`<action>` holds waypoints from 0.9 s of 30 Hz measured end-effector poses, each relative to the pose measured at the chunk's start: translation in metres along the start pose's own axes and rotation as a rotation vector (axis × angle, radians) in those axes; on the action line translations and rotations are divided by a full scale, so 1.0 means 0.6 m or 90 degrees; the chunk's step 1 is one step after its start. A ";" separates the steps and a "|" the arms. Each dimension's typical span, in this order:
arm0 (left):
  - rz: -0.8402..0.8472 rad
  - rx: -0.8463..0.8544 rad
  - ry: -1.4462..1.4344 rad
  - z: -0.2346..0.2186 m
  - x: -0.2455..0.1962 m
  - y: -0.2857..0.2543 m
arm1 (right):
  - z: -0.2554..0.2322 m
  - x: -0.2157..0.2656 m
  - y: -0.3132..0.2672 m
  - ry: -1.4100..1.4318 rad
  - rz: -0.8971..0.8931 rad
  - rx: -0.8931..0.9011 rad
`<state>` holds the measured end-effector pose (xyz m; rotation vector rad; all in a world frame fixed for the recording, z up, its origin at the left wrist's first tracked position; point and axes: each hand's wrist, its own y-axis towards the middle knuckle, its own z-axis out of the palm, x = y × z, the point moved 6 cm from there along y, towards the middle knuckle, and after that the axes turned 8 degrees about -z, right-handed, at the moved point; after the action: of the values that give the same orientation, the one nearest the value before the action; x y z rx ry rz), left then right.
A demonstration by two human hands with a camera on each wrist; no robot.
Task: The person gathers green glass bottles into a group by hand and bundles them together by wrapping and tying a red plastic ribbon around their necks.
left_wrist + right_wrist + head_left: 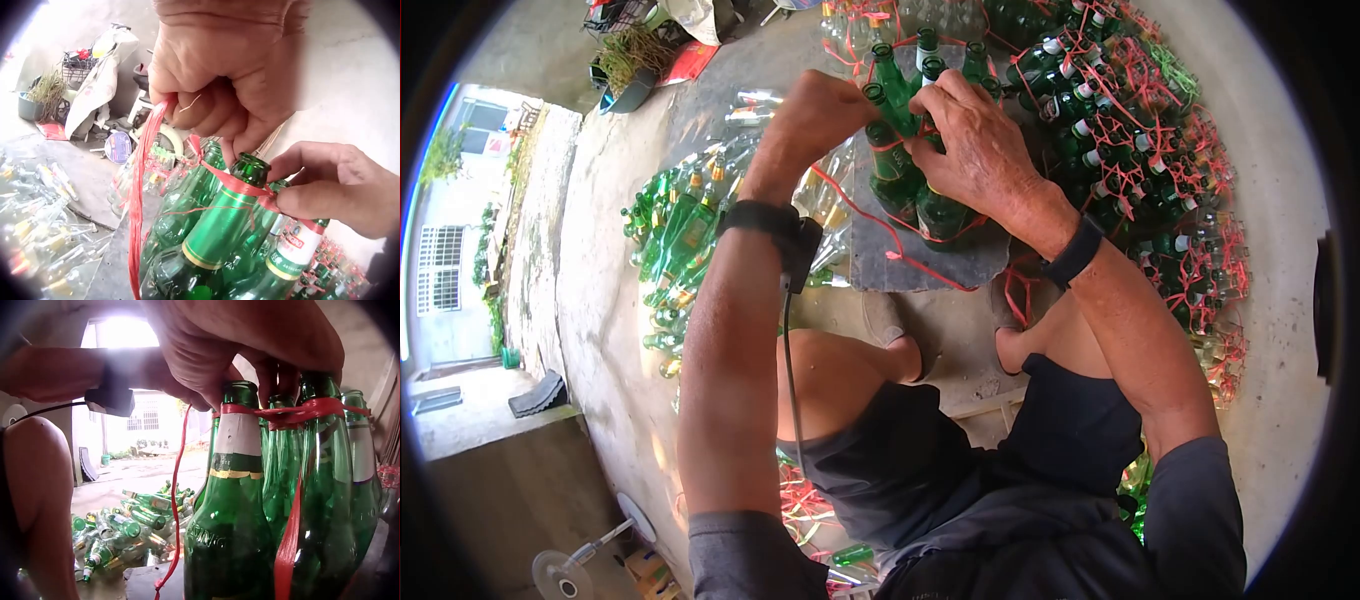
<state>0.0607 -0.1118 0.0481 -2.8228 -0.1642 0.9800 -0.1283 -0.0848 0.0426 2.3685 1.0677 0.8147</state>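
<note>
Several green glass bottles (pixel 892 180) stand bunched upright on a dark grey board (pixel 868 265). Red plastic twine (pixel 287 412) runs around their necks. My left hand (pixel 815 115) is at the left side of the necks, fingers curled round the twine, whose loose length (pixel 139 194) hangs down. Across from it, my right hand (pixel 985 145) reaches over the bottle tops, its thumb and fingers pinching the twine beside a neck in the left wrist view. A label-wrapped bottle (pixel 225 525) stands in front in the right wrist view. Some fingertips are hidden behind the necks.
Loose green and clear bottles (pixel 690 230) lie heaped on the floor at the left. Bottles bundled with red twine (pixel 1120 150) crowd the right side. A potted plant (pixel 625 65) stands at the back left, a white fan (pixel 560 575) at the lower left.
</note>
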 end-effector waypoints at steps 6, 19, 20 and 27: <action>0.064 -0.065 -0.114 0.016 0.030 -0.008 | 0.004 -0.001 0.003 -0.001 0.022 0.010; 0.018 -0.162 -0.293 0.045 0.061 -0.057 | 0.005 -0.002 -0.003 0.005 -0.027 0.031; 0.009 -0.156 -0.372 0.055 0.069 -0.058 | 0.004 -0.004 -0.006 0.005 -0.027 0.028; -0.154 -0.133 -0.537 0.077 0.074 -0.090 | -0.062 -0.001 -0.021 0.012 -0.095 -0.014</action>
<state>0.0636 -0.0469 -0.0053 -2.2623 -0.7044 2.0999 -0.1597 -0.0726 0.0630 2.2361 1.2202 0.7927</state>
